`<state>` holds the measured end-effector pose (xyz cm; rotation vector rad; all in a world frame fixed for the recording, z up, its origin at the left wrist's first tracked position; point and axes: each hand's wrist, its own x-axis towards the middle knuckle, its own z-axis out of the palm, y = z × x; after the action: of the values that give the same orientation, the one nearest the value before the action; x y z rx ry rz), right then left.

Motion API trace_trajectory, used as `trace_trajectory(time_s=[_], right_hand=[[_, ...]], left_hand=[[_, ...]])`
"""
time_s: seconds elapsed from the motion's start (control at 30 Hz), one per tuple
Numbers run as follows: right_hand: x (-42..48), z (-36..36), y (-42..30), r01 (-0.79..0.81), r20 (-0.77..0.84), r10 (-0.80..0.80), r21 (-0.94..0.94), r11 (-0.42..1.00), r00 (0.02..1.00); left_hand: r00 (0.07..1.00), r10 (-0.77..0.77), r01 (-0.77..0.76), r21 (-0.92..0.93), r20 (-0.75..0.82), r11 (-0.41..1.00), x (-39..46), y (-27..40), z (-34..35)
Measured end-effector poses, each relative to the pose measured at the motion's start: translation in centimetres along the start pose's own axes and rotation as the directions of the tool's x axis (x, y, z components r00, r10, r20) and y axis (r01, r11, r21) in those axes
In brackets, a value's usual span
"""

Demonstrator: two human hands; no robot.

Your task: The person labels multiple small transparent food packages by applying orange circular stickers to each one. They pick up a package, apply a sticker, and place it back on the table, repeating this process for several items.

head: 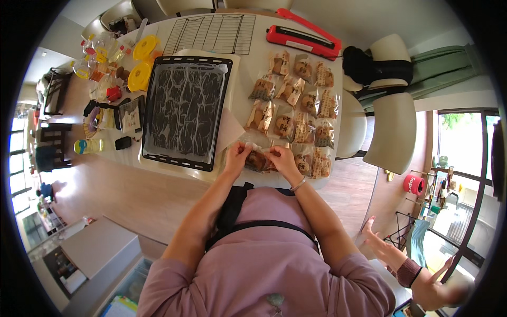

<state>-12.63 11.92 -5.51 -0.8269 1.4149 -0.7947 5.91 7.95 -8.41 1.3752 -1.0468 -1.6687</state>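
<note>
Between my two hands, at the table's near edge, is a clear plastic bag (pixel 255 161) with a brown pastry inside. My left hand (pixel 236 157) pinches its upper left part with thumb and fingertips. On the other side, my right hand (pixel 283 159) grips the bag's right part and covers some of it. Several more bagged pastries (pixel 284 123) lie in rough rows just beyond and to the right, their bags printed with characters. One bag (pixel 303 160) lies close beside my right hand.
Left of my hands lies a black baking tray (pixel 182 111) lined with crinkled film. A wire cooling rack (pixel 210 33) and a red heat sealer (pixel 303 39) stand at the back. Yellow-lidded tubs (pixel 139 76) and oil bottles crowd the left. Another person's leg (pixel 382 245) shows at lower right.
</note>
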Motion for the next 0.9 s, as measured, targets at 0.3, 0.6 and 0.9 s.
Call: trace_trajectory(time_s=[0.3, 0.6, 0.9], right_hand=[[1.5, 0.8, -1.6, 0.278, -0.153, -0.389, -0.474, 0.836, 0.908], [-0.5, -5.7, -1.5, 0.202, -0.115, -0.431, -0.757, 0.621, 0.895], [-0.8, -5.8, -3.8, 0.393, 0.149, -0.409, -0.683, 0.616, 0.900]], left_hand=[[0.972, 0.194, -0.111, 0.472, -0.130, 0.875, 1.9, -0.1, 1.0], [0.882, 0.447, -0.375, 0.797, 0.149, 0.474, 1.2, 3.2, 2.5], [0.790, 0.484, -0.596, 0.655, 0.376, 0.465, -0.6, 5.2, 3.1]])
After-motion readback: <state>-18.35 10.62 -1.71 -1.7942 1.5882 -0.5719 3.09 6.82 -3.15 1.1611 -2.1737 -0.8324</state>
